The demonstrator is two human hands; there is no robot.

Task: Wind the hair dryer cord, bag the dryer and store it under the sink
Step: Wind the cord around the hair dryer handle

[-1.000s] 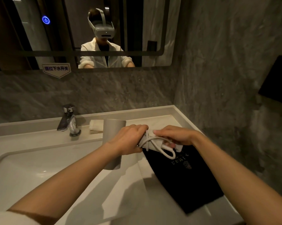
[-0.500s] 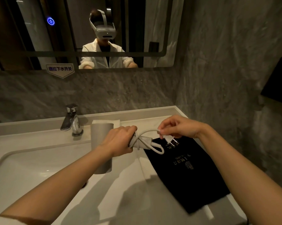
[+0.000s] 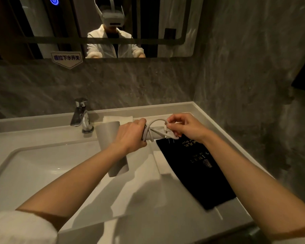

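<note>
The left hand [image 3: 130, 133] is closed tight around the handle of the hair dryer [image 3: 111, 148], fingers wrapped fully over it so that only the handle's far end shows past the knuckles. The right hand [image 3: 185, 127] pinches the cord [image 3: 156, 121] between thumb and curled fingertips, right at the end of the handle; the other fingers are bent in but hold nothing that can be seen. Whether the plug sits under those fingers cannot be told.

The cord is pale grey like the dryer. Several turns of it cross the handle just beside the left hand, and one loose loop arches up between the two hands. A further strand runs along the handle toward the right fingertips.

The dryer is held above the counter [image 3: 148, 199], its barrel pointing down and toward the camera, over the right edge of the sink basin [image 3: 34, 166]. A black bag [image 3: 199, 173] with gold print lies flat on the counter under the right forearm, its near end reaching the counter's front edge. Its top edge is just below the dryer handle.

A chrome faucet [image 3: 81, 115] stands behind the basin, and a folded white towel [image 3: 117, 118] lies by the back ledge, partly hidden by the dryer. Above, the mirror [image 3: 165, 23] reflects the person in a white top.
</note>
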